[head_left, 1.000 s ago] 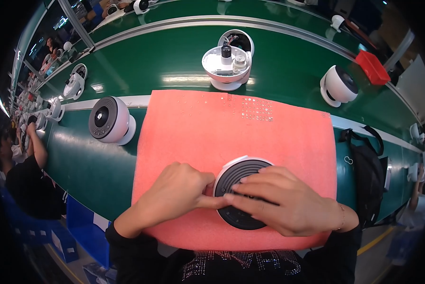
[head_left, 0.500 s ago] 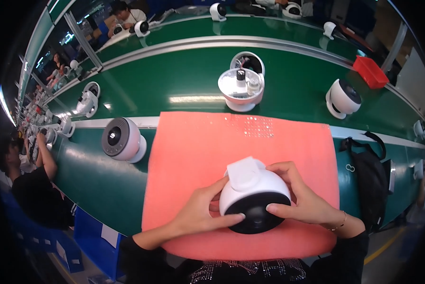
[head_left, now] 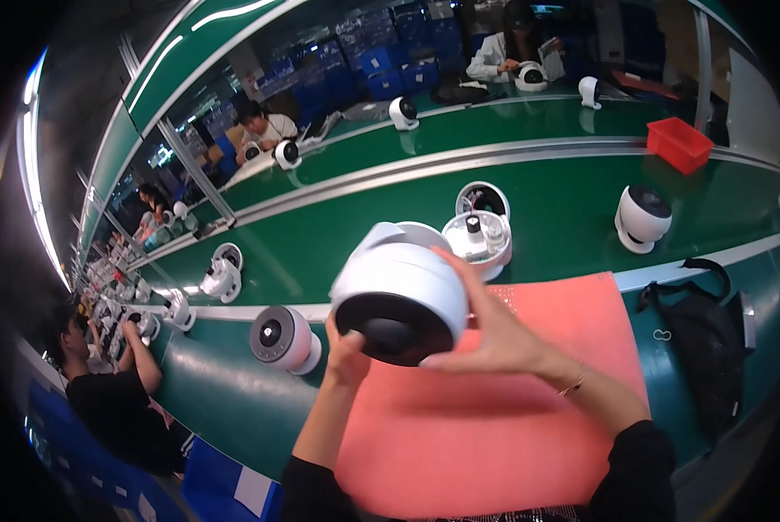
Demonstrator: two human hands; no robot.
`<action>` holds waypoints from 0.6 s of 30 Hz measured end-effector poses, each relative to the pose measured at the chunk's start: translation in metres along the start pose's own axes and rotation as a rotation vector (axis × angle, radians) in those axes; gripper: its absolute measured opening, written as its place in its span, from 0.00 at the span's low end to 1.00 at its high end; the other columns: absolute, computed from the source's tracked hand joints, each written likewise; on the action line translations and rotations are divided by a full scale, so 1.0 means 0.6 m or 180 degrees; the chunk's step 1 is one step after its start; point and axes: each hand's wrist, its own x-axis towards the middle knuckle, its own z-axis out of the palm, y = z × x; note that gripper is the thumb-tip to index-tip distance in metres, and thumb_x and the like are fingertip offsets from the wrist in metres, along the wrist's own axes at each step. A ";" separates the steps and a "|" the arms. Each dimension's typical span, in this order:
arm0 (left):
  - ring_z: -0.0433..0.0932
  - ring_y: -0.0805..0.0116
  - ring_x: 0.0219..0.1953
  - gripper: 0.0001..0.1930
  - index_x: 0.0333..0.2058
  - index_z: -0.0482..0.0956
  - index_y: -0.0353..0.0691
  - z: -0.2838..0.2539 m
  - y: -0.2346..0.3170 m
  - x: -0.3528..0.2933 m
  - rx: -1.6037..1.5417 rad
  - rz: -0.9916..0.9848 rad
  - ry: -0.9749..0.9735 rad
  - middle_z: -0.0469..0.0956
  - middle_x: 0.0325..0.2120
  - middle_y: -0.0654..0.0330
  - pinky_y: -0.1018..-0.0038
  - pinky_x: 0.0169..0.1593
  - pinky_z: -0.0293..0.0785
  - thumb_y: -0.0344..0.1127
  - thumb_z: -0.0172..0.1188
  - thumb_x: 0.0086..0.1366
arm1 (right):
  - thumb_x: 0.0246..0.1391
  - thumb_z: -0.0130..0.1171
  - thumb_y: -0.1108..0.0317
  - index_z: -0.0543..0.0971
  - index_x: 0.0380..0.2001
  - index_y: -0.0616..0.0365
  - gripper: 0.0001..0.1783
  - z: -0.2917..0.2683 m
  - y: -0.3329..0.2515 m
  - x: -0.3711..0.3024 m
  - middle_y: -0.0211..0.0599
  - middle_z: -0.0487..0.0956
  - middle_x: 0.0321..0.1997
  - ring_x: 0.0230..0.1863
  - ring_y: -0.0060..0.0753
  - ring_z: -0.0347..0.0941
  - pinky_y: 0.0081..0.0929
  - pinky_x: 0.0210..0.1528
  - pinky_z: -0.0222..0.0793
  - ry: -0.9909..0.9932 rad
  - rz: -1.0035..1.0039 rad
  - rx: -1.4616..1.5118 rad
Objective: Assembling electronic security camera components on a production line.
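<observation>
A white, rounded security camera [head_left: 407, 278] with a black face is raised above the pink mat [head_left: 494, 426]. My left hand [head_left: 348, 352] grips its lower left side, thumb on the black face. Around its right side wraps my right hand [head_left: 490, 326], the thumb at the lower edge of the face. The camera tilts, its black face toward me. Left of it stands another white camera with a grey face [head_left: 284, 339]. Just behind is an opened camera housing [head_left: 481, 230] with its inside parts showing, partly hidden by the held one.
A black bag [head_left: 699, 339] lies right of the mat. Farther back stand a white camera [head_left: 643, 217] and a red bin [head_left: 679, 145]. An opened white unit [head_left: 223, 273] sits at left on the green line. Co-workers work at left [head_left: 112, 391] and across [head_left: 516, 56].
Both hands have lifted the camera off the mat, up and to the left, still gripping it. The whole view has shifted, showing more of the far side.
</observation>
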 end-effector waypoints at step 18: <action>0.65 0.51 0.53 0.35 0.51 0.64 0.39 0.043 -0.128 0.156 -0.1096 -0.1310 0.1294 0.63 0.50 0.52 0.54 0.48 0.71 0.60 0.55 0.52 | 0.48 0.59 0.60 0.50 0.54 0.54 0.37 -0.108 0.198 0.047 0.49 0.65 0.49 0.50 0.41 0.65 0.36 0.49 0.68 0.1629 0.1275 0.2918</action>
